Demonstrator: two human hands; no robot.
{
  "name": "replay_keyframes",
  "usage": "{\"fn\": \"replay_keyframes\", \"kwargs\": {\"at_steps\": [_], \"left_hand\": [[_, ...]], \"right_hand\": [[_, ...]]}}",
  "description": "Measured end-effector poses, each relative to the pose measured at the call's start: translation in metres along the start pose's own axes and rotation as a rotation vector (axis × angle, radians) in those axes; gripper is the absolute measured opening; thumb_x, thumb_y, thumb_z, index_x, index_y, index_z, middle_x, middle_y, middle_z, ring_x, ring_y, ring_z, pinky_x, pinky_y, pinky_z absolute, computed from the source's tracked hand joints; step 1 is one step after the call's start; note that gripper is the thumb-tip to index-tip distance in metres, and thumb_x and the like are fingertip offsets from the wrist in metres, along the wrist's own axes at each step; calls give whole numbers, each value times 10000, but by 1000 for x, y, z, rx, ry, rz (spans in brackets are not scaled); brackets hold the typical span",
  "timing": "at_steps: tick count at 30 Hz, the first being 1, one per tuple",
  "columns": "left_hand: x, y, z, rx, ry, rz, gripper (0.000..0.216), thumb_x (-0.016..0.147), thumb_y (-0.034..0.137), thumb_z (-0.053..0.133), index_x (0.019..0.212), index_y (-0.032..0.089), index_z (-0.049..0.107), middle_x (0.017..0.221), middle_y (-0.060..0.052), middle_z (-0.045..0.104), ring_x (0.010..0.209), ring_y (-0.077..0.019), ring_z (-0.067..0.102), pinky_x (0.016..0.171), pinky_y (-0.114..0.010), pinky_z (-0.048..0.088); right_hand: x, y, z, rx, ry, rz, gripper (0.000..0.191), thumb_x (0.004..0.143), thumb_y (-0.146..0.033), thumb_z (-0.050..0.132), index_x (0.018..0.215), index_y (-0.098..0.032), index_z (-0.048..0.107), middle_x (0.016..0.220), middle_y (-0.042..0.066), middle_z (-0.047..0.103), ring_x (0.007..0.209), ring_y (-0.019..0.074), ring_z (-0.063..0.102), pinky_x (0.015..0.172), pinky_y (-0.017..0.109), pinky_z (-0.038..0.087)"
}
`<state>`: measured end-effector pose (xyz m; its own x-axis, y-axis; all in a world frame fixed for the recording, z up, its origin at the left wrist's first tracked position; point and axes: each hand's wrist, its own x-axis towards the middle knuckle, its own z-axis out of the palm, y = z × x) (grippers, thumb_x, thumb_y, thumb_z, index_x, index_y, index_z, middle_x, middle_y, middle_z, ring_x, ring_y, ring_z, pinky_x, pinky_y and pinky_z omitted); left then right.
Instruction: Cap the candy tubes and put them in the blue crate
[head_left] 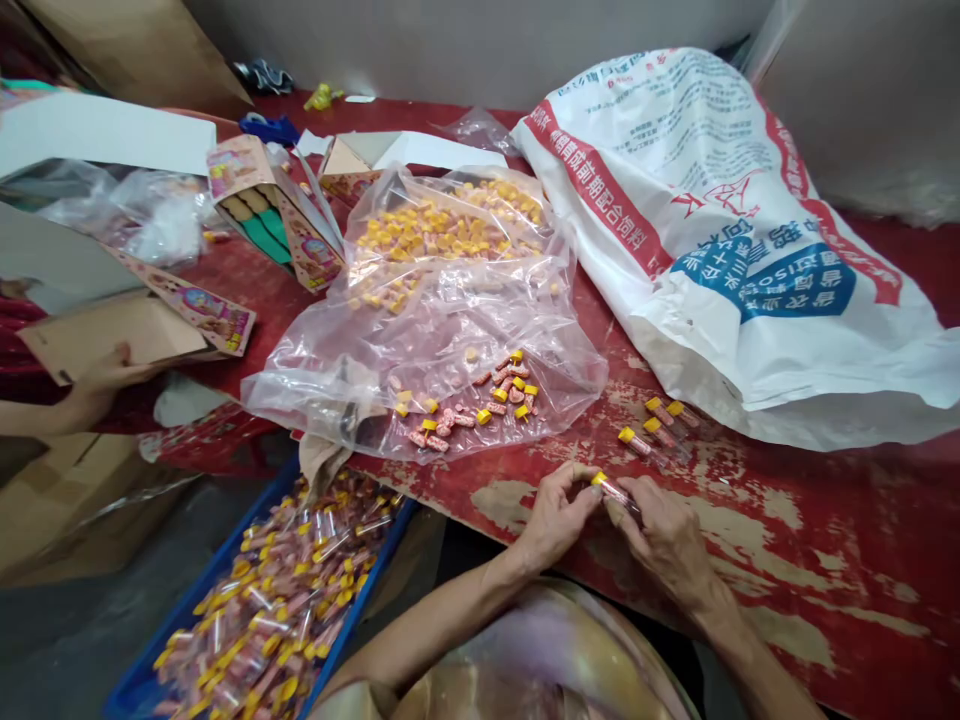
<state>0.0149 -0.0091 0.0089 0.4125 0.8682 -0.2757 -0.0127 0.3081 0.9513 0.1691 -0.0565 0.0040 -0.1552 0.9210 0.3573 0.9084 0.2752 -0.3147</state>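
**Holding a small tube between both hands at the table edge**

Pinching with the left hand the yellow cap end of a small clear tube, fingers curled close together around it. Gripping with the right hand the other end of the same tube, thumb and fingers closed on it, so that most of the tube body hidden under the fingers. Lying nearly level, long axis running from left to right and sloping a little down toward the right, yellow cap pointing to the left hand. Held just above the worn red table, near its front edge.

Just beyond the hands, a few more capped tubes lying loose on the table, caps toward the upper left. Further left, a clear plastic sheet spread flat, with scattered yellow caps and pink pieces on its near part and a bigger heap of yellow pieces at its far part. To the right, a large white printed sack lying on its side. Below the table edge at left, a blue crate filled with finished tubes. At far left, another person's hand resting on a folded carton, with open printed boxes behind.
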Motion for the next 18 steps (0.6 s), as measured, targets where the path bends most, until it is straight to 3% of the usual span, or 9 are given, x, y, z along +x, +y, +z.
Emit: {"fn": "replay_keyframes", "kwargs": {"at_steps": [4,6,11,13,18], "left_hand": [[7,3,-4,371,-126,109,182,802,199,509,821,172,688,851,-44,570,856,-173,532,800,-298,416],[9,4,-7,376,-75,125,196,791,178,509,883,173,682,916,-52,564,897,-177,530,821,-298,414],[9,1,-18,272,68,74,193,796,202,496,870,153,668,851,-52,576,840,-174,535,800,-306,406],[9,-2,-19,234,93,54,182,795,214,499,828,152,667,807,-42,571,802,-166,527,774,-297,404],[12,-7,-16,154,147,5,168,782,215,507,804,154,662,715,-15,551,695,-141,504,688,-272,404]], "right_hand": [[14,-1,-18,-263,-397,58,234,926,-273,439,751,-177,561,666,24,585,492,149,541,473,298,227],[24,-5,-24,-331,-568,87,150,879,-176,469,790,-170,589,719,51,619,542,177,585,477,298,226],[44,-15,-23,-337,-798,145,240,855,-59,404,880,-164,619,822,97,654,664,221,641,500,289,286],[43,-13,-18,-340,-800,128,247,847,-62,410,901,-164,628,846,102,664,670,227,649,497,285,295],[23,3,-2,-290,-573,41,195,852,-126,427,826,-177,614,752,71,657,580,212,635,467,284,299]]}}
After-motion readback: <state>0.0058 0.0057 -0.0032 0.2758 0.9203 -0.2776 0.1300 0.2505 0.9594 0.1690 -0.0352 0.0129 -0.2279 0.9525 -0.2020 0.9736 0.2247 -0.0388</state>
